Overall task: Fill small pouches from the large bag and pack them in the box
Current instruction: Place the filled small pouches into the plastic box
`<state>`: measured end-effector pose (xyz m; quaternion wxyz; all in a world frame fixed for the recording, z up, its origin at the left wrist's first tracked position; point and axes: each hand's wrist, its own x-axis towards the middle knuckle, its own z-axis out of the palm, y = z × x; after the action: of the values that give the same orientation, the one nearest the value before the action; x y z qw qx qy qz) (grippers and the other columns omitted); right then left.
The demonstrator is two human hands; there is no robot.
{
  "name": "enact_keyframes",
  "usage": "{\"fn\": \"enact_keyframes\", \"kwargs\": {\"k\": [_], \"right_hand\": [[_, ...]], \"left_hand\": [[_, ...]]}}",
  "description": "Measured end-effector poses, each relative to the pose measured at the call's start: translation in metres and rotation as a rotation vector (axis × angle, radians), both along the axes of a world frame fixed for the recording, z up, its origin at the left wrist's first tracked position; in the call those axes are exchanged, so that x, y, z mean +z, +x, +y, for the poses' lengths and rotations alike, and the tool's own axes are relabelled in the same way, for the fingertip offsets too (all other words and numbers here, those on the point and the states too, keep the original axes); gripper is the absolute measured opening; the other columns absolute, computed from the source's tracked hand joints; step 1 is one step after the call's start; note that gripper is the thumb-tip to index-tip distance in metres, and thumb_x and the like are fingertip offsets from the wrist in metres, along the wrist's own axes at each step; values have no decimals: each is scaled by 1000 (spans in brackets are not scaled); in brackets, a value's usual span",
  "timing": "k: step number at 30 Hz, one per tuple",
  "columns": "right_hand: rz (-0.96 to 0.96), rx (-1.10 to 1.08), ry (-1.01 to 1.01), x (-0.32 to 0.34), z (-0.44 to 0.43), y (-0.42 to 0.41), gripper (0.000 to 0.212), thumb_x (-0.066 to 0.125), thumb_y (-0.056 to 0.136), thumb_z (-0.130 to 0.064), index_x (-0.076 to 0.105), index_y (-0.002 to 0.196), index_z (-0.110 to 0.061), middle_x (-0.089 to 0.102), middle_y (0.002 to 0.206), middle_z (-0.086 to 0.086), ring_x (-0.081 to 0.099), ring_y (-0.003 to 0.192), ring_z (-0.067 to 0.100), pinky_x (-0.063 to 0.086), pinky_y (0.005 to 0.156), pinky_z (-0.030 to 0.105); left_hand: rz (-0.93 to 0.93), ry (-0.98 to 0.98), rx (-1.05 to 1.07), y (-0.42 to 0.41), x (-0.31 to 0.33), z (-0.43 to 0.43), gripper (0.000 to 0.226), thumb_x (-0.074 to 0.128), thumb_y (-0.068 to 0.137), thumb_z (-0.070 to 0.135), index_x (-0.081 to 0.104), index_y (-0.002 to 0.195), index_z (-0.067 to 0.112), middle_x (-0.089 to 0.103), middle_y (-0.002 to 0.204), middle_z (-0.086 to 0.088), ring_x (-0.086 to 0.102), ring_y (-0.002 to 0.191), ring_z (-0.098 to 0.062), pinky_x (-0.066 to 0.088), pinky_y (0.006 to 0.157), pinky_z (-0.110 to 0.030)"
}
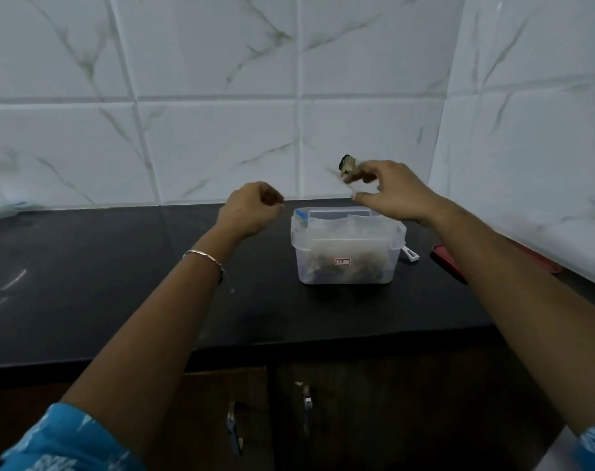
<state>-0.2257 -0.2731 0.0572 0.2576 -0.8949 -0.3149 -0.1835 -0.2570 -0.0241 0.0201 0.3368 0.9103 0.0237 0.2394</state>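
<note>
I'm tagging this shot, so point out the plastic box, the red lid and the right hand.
plastic box (pixel 371 265): head view, front wall beside the label.
red lid (pixel 448 262): head view, visible left edge.
right hand (pixel 394 194): head view, back of the hand.

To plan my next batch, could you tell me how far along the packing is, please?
Done: filled pouches sit in the open plastic box. In hand: the right hand pinches a small dark piece above it; the left hand is curled, seemingly empty. Left: fitting the red lid beside it.
</note>
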Motion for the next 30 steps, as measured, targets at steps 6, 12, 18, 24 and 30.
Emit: {"fn": "enact_keyframes", "kwargs": {"k": [6,12,18,24,30], "right_hand": [[77,279,246,-10,92,-35,19,63,90,-11,67,109,-13,64,98,-12,62,101,9,50,93,22],[258,388,93,-60,181,-50,40,58,89,-5,53,128,-8,58,130,8,56,120,20,44,103,31],[335,66,-54,-123,216,-51,50,50,96,-27,33,136,-4,53,134,18,45,128,35,32,109,43],[374,171,64,-139,219,-46,48,49,97,-28,31,138,-9,57,134,11,50,125,31,42,102,43],[411,249,296,-132,211,-50,47,52,97,-17,32,139,-14,50,143,3,49,130,20,39,106,33]], "left_hand": [[144,-154,186,-22,-14,87,21,56,85,1,64,99,15,66,100,-7,62,105,-25,49,91,-33],[414,-98,-16,-60,-38,128,40,53,85,-12,60,118,10,63,110,-9,58,98,-19,47,75,-29],[392,-250,123,-53,-69,143,46,75,69,34,59,96,1,65,89,-11,59,83,-23,47,72,-33],[257,-519,107,-53,-77,136,64,72,81,-3,38,136,-3,60,117,-23,62,100,-31,54,85,-39],[117,-725,16,-63,-68,127,38,63,87,-6,51,122,0,68,92,-13,71,65,-12,58,60,-23]]}}
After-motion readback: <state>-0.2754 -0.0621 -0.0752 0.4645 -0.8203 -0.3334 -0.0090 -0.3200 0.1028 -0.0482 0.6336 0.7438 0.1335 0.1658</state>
